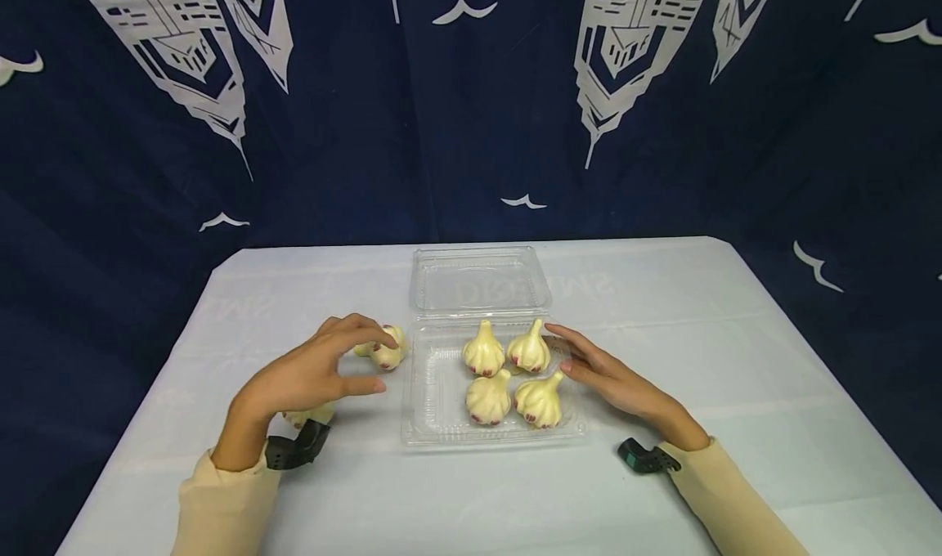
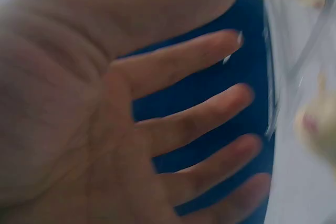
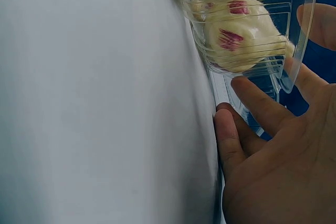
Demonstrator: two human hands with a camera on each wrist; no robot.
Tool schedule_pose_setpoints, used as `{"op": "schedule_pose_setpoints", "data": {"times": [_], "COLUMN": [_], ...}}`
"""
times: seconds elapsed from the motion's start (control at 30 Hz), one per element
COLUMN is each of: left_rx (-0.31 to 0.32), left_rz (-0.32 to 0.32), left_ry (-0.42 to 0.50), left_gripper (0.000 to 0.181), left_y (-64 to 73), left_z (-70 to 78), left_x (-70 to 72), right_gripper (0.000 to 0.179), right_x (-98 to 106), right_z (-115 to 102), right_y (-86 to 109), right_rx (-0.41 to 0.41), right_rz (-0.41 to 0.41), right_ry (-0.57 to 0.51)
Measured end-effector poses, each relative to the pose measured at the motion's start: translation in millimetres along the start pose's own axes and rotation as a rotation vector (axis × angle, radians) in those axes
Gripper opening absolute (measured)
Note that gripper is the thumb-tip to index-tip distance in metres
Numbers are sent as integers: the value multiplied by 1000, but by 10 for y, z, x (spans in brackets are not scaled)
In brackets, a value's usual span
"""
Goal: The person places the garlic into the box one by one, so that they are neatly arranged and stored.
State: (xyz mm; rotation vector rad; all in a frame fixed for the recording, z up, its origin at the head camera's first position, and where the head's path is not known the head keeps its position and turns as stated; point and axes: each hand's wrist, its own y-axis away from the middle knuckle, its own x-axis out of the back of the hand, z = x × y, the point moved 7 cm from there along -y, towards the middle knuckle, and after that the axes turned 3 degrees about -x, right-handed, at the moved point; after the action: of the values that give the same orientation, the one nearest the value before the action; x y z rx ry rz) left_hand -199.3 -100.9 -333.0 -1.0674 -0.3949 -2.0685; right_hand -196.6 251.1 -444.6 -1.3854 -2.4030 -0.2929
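Observation:
A clear plastic clamshell box (image 1: 441,425) lies open on the table, with several garlic bulbs (image 1: 488,399) in its base. My left hand (image 1: 316,368) is left of the box with nothing between its fingers, thumb spread apart. Just past its fingertips sits a loose garlic bulb (image 1: 388,349), and another garlic bulb (image 1: 318,413) is partly hidden below the palm. In the left wrist view the fingers are stretched out. At the box's right wall is my right hand (image 1: 607,380); its relaxed fingers rest along the wall and its thumb lies near the rim.
The box's lid (image 1: 482,282) is folded back toward the far side. A white cloth covers the table (image 1: 699,319). Behind the far edge hangs a dark blue curtain (image 1: 353,131) with white prints. Black wrist bands (image 1: 298,446) are on both wrists.

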Motion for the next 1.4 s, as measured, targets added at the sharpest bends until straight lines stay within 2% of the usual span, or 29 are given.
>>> {"op": "schedule_pose_setpoints", "data": {"times": [0.1,0.17,0.3,0.4,0.7,0.9,1.13,1.27,1.4], "left_rx": [-9,22,90,100,106,116,156,187,187], "left_rz": [-30,-58,-125,-156,-164,-151,-165,-176,-167], "left_ry": [15,60,162,212,270,294,335,294,240], "left_gripper": [43,43,39,37,42,38,42,41,36], "left_y": [114,169,232,258,366,475,581,593,593], "left_z": [-118,-215,-394,-481,-679,-775,-877,-921,-940], "left_x": [116,156,164,149,96,31,-80,-123,-129], "right_gripper": [58,58,58,58,58,57,57,57,57], "right_x": [0,-1,-4,-12,-16,-1,-10,-8,-4], "right_z": [-7,-10,-7,-2,-4,1,7,7,4], "right_y": [-4,-5,-3,-4,-7,2,-4,-2,0], "right_rx": [-1,1,1,2,-2,-10,-8,-3,-4], "right_rz": [0,-2,-3,-7,-7,-2,-8,-7,-5], "right_ry": [1,0,1,-4,-10,-7,-9,-4,-6]}}
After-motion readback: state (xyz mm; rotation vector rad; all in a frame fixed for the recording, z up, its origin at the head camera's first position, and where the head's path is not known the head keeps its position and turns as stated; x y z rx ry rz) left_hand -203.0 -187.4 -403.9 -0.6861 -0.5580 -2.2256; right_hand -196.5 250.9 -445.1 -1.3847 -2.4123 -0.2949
